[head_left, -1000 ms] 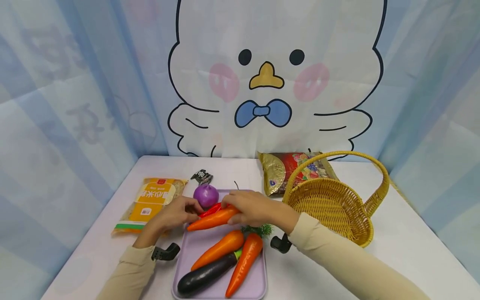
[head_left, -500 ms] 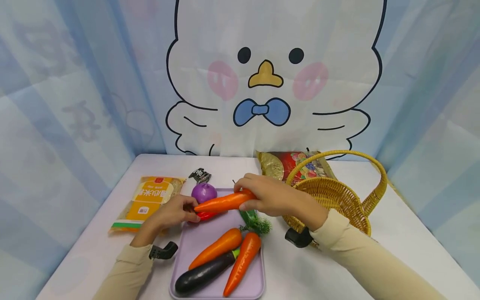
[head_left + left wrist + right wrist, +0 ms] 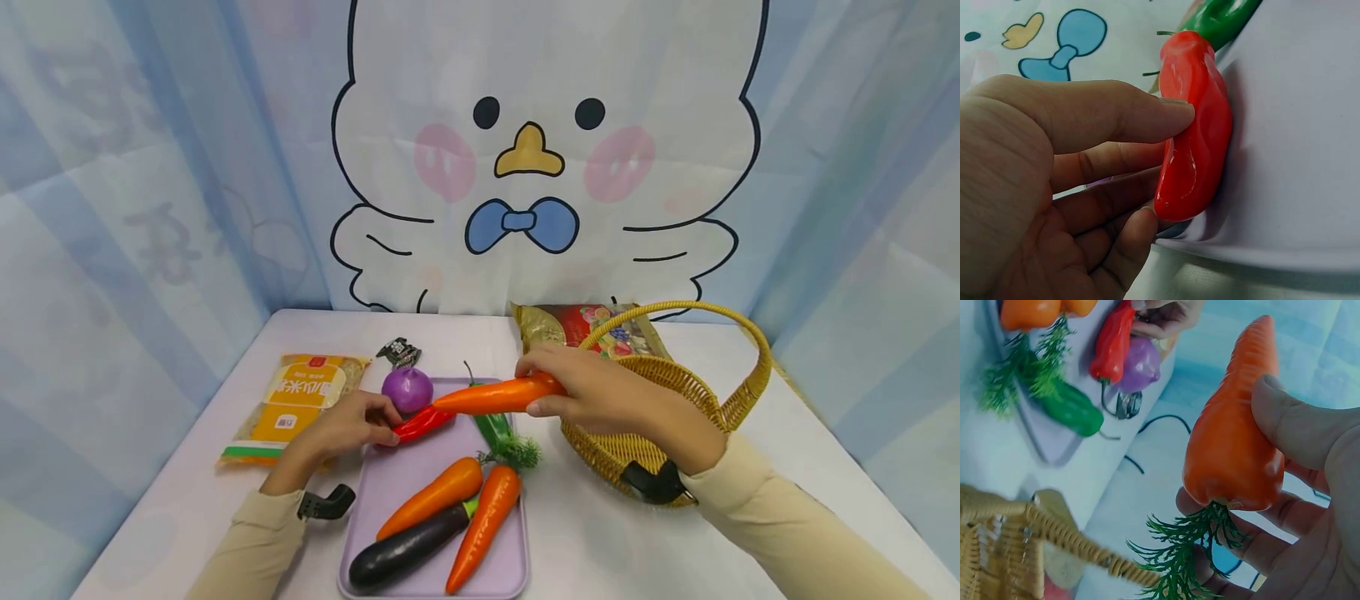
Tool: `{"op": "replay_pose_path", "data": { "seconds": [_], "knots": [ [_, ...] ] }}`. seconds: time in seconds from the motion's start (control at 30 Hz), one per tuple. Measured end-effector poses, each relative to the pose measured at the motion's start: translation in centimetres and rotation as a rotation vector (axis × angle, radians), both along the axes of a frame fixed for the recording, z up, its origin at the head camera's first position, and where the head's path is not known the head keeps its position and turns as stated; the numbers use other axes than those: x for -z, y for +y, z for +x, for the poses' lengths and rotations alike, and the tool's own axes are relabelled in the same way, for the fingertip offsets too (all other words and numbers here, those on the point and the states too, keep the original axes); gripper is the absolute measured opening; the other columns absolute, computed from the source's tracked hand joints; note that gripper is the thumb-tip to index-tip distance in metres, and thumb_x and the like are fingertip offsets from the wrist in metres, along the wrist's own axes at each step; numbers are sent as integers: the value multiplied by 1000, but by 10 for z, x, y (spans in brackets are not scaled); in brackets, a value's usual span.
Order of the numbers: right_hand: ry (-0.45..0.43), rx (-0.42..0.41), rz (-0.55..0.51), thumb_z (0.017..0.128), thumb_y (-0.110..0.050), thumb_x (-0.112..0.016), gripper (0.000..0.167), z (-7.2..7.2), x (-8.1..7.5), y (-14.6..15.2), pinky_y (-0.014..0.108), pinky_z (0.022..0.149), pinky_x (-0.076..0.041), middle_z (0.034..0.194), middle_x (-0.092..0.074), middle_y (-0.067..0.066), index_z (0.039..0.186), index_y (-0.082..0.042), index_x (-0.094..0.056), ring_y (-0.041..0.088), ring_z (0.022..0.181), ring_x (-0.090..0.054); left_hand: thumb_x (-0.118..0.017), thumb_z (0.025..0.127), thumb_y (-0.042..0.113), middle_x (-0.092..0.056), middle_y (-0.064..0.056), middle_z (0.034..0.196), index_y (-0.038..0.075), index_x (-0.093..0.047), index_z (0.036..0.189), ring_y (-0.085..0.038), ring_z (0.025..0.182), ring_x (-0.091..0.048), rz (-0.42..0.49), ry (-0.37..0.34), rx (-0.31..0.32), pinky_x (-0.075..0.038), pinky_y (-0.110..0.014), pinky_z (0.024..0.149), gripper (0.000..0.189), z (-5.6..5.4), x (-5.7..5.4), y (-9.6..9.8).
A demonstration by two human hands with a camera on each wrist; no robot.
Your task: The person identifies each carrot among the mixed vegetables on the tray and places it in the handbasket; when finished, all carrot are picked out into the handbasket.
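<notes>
My right hand (image 3: 611,396) grips an orange carrot (image 3: 487,397) by its thick end, raised above the tray with the tip to the left. Its green leafy top hangs below the fingers in the right wrist view. At the tray's left side, my left hand (image 3: 348,429) pinches a red pepper (image 3: 1200,137) between thumb and fingers. A purple onion (image 3: 407,389) sits just behind the pepper. The lilac tray (image 3: 504,575) also bears a green pepper (image 3: 493,429), a black eggplant (image 3: 408,546) and two more carrots, one orange (image 3: 431,497), one redder (image 3: 487,525).
A yellow wicker basket (image 3: 588,450) with a tall arched handle stands to the right, partly behind my right hand. An orange-and-white grain bag (image 3: 300,400) lies left. A red-gold bag (image 3: 536,325) and small black packet (image 3: 399,352) lie at the back.
My right hand has lifted the carrot off the red pepper and carried it right, toward the basket. The red and green peppers have come into fuller view. My left hand has hardly moved.
</notes>
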State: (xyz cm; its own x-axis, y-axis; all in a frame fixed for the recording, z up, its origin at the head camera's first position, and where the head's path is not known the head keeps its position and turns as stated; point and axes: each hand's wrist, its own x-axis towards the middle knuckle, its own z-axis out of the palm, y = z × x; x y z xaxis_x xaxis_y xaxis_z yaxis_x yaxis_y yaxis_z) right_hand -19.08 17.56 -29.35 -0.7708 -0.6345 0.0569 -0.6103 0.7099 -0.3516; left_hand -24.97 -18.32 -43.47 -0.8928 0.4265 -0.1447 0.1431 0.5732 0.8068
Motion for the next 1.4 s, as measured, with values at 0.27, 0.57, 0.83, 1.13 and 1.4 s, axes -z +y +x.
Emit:
{"op": "replay_pose_path", "data": {
  "seconds": [0.27, 0.57, 0.83, 1.13, 1.4],
  "knots": [
    [33, 32, -9, 93, -27, -74, 35, 3, -1, 25, 37, 83, -48, 111, -60, -4, 123, -16, -62, 16, 94, -54, -79, 83, 15, -70, -3, 93, 10, -73, 98, -21, 83, -62, 2, -2, -4, -54, -31, 75, 17, 0, 0, 0],
    [43, 66, -8, 90, -21, -77, 33, 3, 2, 51, 38, 82, -48, 110, -61, -5, 121, -18, -64, 16, 94, -53, -80, 83, 14, -70, -3, 93, 9, -73, 99, -21, 82, -61, 11, -13, -12, -54, -33, 75, 18, 1, 0, 1],
    [35, 108, 32, 89, -15, -77, 36, 2, 7, 74, 38, 82, -49, 112, -58, -4, 122, -16, -65, 16, 93, -54, -79, 83, 14, -70, -3, 93, 9, -73, 100, -21, 81, -61, 14, -20, -12, -54, -33, 74, 19, 1, 0, 0],
    [21, 153, 61, 89, -12, -77, 35, -3, 12, 96, 44, 86, -50, 122, -59, 5, 122, -14, -66, 23, 99, -56, -79, 84, 14, -70, -4, 93, 8, -73, 100, -21, 81, -62, 21, -20, -12, -55, -33, 75, 18, 1, 0, 0],
    [-34, 175, 59, 90, -8, -74, 33, -11, 19, 113, 60, 98, -47, 135, -57, 20, 121, -11, -65, 45, 125, -52, -78, 84, 13, -69, -3, 91, 9, -72, 100, -20, 81, -61, -13, 8, -1, -53, -33, 74, 18, 1, 0, 1]
  ]
}}
